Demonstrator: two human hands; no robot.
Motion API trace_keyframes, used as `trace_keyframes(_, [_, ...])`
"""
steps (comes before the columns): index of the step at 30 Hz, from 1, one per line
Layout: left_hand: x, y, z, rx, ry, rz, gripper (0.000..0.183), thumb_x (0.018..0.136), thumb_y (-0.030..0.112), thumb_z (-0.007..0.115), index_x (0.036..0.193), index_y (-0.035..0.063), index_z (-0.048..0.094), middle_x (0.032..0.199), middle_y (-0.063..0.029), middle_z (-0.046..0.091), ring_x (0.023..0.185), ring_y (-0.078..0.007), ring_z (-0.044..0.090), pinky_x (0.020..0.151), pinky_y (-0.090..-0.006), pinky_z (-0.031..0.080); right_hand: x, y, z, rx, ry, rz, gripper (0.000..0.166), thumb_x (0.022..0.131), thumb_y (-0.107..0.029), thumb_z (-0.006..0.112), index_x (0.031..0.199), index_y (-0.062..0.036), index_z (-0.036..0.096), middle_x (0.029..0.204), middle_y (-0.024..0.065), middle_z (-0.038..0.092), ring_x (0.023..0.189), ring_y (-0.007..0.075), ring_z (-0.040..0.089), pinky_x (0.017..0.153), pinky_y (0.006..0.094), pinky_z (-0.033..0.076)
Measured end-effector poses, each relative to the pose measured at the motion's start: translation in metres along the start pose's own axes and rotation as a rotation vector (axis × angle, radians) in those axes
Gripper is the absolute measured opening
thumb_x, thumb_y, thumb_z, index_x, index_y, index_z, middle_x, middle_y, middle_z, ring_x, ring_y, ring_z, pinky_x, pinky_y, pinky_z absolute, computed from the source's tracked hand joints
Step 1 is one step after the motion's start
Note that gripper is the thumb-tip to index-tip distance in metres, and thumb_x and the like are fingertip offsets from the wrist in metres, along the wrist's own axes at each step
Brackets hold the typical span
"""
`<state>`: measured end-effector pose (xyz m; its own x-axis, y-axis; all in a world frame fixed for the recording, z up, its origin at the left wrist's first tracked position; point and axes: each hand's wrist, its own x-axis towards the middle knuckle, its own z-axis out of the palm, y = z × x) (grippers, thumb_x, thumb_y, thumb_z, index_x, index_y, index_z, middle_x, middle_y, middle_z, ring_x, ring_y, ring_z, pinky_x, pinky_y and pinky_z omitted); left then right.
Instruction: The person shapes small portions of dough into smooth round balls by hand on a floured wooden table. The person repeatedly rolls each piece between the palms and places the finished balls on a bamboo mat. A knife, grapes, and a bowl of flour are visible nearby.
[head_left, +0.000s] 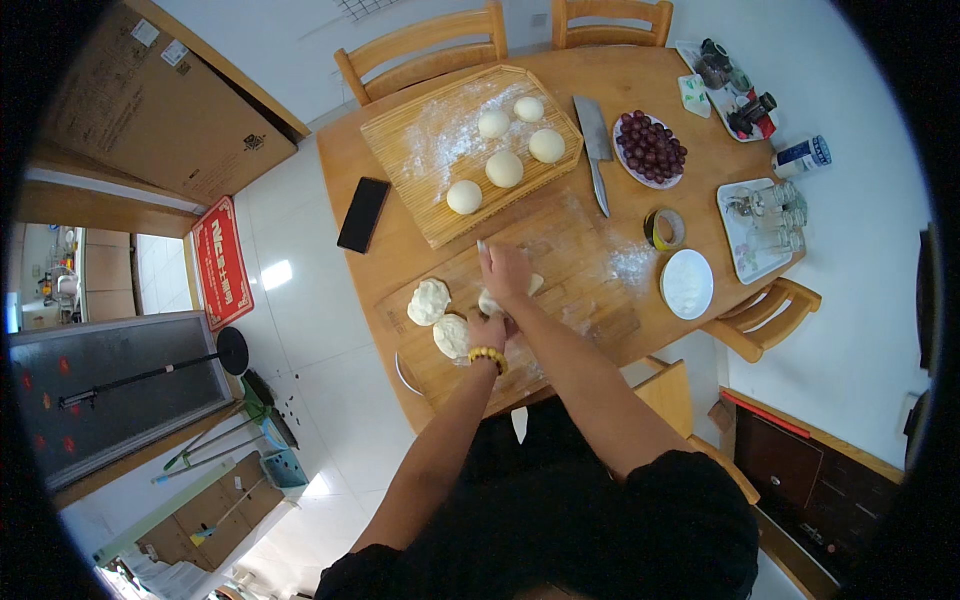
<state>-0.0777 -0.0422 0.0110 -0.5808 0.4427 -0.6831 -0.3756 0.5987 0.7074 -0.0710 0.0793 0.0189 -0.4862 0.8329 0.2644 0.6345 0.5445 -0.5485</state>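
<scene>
A piece of white dough (491, 302) lies flattened under my hands on a floured wooden cutting board (592, 247). My right hand (505, 274) bears down over it with the arm straight, and some dough shows at both sides. At the near edge, my left hand (489, 330) is on the same dough, a yellow bead bracelet at its wrist. The fingers of both hands partly hide the piece. Left of it rest two rough lumps, a farther dough lump (429, 301) and a nearer dough lump (451, 336), close beside my left hand.
Several smooth dough balls (504, 169) sit on a floured bamboo board (420, 150) beyond. A cleaver (592, 131), a plate of grapes (651, 148), a tape roll (664, 229) and a bowl of white powder (687, 284) stand right. A phone (364, 215) lies left; glass jars (776, 217) fill a tray.
</scene>
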Motion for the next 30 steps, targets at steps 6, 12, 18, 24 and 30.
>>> trace_keyframes(6, [0.011,0.011,0.004,-0.077,0.047,0.227,0.025,0.082,0.014,0.066,0.099,-0.0004,0.053,0.086,-0.0165,0.064,0.071,-0.0299,0.066,0.065,-0.0428,0.054,0.019,0.025,-0.011,1.185,-0.714,0.543,0.040,0.099,-0.035,0.051,0.076,-0.0028,0.060,0.067,0.0154,0.060,0.060,0.0307,0.058,0.057,0.0410,0.045])
trace_keyframes(12, [-0.054,0.010,-0.001,0.806,-0.125,0.653,0.040,0.082,0.019,0.069,0.110,0.0005,0.048,0.095,-0.0264,0.065,0.085,-0.0440,0.064,0.074,-0.0512,0.050,-0.067,0.024,-0.046,0.207,-0.100,0.282,0.034,0.096,-0.032,0.053,0.076,-0.0058,0.062,0.067,0.0148,0.060,0.065,0.0326,0.059,0.060,0.0441,0.046])
trace_keyframes(18, [-0.030,0.043,0.008,0.316,0.269,0.240,0.045,0.088,0.028,0.066,0.115,-0.0028,0.046,0.094,-0.0301,0.065,0.088,-0.0439,0.066,0.077,-0.0496,0.052,0.017,-0.001,-0.004,-0.049,-0.066,0.078,0.027,0.093,-0.025,0.055,0.075,-0.0050,0.059,0.077,0.0170,0.064,0.071,0.0383,0.060,0.065,0.0500,0.046])
trace_keyframes(24, [0.010,0.057,0.004,0.133,-0.065,0.173,0.042,0.085,0.025,0.068,0.111,-0.0023,0.050,0.088,-0.0262,0.067,0.082,-0.0406,0.068,0.075,-0.0485,0.054,0.025,0.026,-0.009,0.693,-0.368,0.166,0.034,0.097,-0.026,0.051,0.073,-0.0031,0.059,0.072,0.0130,0.061,0.067,0.0285,0.059,0.064,0.0405,0.045])
trace_keyframes(30, [-0.061,0.024,0.001,0.985,-0.254,0.635,0.033,0.084,0.024,0.066,0.108,0.0039,0.053,0.090,-0.0255,0.066,0.082,-0.0468,0.063,0.068,-0.0534,0.050,-0.083,0.038,-0.053,0.209,-0.036,0.255,0.027,0.094,-0.024,0.055,0.076,-0.0049,0.062,0.074,0.0131,0.061,0.070,0.0291,0.059,0.066,0.0412,0.046])
